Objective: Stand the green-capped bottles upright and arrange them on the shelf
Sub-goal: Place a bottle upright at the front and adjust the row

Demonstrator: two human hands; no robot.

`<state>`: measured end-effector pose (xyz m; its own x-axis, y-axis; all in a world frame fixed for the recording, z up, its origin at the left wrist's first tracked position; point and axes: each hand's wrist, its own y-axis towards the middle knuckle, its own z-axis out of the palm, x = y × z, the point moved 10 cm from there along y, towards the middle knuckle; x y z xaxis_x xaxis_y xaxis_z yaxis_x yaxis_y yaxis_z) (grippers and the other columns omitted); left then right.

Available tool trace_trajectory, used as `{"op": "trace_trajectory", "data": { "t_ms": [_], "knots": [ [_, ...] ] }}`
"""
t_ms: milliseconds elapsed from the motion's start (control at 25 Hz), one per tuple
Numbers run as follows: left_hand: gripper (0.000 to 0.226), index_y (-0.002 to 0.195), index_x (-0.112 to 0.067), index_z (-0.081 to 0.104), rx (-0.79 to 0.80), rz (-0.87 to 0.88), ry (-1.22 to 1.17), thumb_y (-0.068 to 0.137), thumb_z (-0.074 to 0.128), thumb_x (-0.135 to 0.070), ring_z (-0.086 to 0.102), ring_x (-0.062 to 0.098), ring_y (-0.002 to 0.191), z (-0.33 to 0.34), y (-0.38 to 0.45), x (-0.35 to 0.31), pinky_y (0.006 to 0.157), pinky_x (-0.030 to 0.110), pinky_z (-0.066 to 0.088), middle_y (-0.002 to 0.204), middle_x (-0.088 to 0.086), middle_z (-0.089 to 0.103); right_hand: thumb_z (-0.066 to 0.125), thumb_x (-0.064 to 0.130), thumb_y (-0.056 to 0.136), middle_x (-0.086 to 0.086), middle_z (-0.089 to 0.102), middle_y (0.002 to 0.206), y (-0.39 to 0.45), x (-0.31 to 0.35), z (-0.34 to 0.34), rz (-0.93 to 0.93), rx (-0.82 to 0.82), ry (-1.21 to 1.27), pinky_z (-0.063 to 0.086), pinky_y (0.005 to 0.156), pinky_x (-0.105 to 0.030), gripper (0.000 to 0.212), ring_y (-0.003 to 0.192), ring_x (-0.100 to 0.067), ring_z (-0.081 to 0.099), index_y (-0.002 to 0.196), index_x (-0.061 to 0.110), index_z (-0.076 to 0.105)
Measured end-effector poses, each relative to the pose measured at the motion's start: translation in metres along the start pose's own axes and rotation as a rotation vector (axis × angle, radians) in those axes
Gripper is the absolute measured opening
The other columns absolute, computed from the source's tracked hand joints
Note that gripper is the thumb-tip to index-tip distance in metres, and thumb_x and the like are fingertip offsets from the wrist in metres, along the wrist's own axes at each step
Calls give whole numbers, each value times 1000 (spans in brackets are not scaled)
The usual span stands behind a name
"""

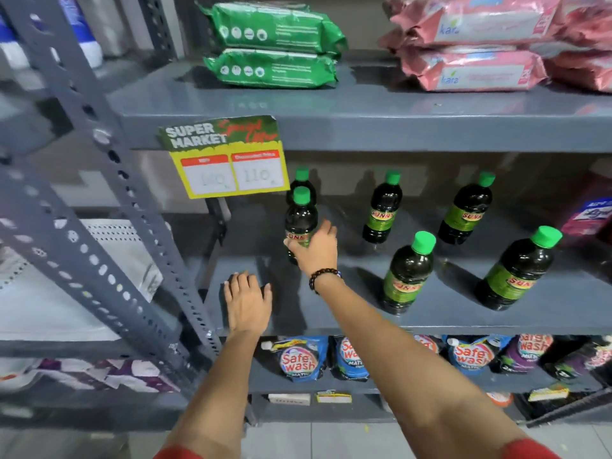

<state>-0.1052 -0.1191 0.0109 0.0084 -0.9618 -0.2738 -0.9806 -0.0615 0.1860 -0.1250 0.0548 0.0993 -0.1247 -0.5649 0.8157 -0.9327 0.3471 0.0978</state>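
Several dark bottles with green caps stand upright on the grey middle shelf (447,313). My right hand (314,250) is wrapped around the lower part of an upright bottle (300,217) at the shelf's left, with another bottle (302,175) right behind it. Two more bottles (383,210) (467,210) stand further back on the right. In front of those, two bottles (409,273) (518,270) stand nearer the front edge. My left hand (246,301) lies flat, palm down, on the shelf's front left corner and holds nothing.
A yellow price tag (228,160) hangs from the upper shelf's edge just left of the held bottle. Green (271,44) and pink (473,44) packs lie on the upper shelf. Detergent pouches (299,359) fill the shelf below. A perforated grey upright (109,200) slants at left.
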Motion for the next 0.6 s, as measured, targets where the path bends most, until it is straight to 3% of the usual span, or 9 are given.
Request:
{"op": "trace_trajectory", "data": {
  "t_ms": [120, 280, 440, 600],
  "knots": [
    [39, 117, -1, 52, 14, 39, -3, 91, 51, -29, 44, 35, 125, 8, 0, 5, 111, 52, 29, 129, 21, 54, 79, 26, 70, -22, 41, 140, 20, -6, 15, 139, 16, 122, 40, 102, -36, 96, 127, -34, 44, 142, -2, 22],
    [40, 114, 0, 54, -25, 31, -42, 89, 52, -32, 50, 36, 120, 8, 3, 10, 107, 54, 34, 125, 21, 58, 75, 26, 76, -18, 63, 120, 24, -15, 16, 154, 5, 118, 48, 90, -37, 61, 112, -36, 59, 125, 6, 45],
    [43, 118, -1, 52, -17, 39, -45, 91, 48, -34, 47, 35, 123, 8, 1, 10, 108, 53, 31, 128, 20, 57, 66, 21, 82, -22, 68, 105, 6, -17, -8, 97, -131, 46, 49, 78, -37, 45, 100, -39, 62, 120, 4, 49],
    [41, 116, 1, 53, -15, 55, -33, 92, 50, -32, 49, 36, 122, 4, -2, 7, 107, 52, 33, 126, 22, 58, 74, 30, 74, -21, 61, 121, 5, -5, -1, 115, -96, 70, 49, 84, -37, 86, 109, -37, 59, 141, 6, 27]
  ]
}}
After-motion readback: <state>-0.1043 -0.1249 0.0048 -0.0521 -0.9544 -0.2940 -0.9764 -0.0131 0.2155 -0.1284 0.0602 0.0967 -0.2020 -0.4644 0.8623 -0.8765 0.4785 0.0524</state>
